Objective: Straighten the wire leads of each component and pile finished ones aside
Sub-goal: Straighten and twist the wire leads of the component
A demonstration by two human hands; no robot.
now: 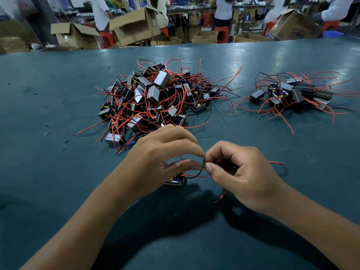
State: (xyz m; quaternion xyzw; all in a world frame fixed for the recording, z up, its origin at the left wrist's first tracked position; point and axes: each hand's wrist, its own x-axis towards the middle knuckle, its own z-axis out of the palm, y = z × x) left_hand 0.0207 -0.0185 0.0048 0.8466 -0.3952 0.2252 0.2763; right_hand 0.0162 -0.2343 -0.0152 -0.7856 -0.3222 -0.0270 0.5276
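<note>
Left hand (155, 158) and right hand (239, 172) both pinch the black wire (194, 175) fingertip to fingertip, its component (175, 180) resting on the table (58, 172) under the left palm, so the wire runs rightward, right hand nearer the smaller pile (292, 94).

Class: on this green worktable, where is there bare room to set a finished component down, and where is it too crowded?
Bare table lies left of the large pile, in the gap between it and the smaller pile, and beyond both piles. It is crowded where both hands, left hand and right hand, pinch a black lead.
</note>
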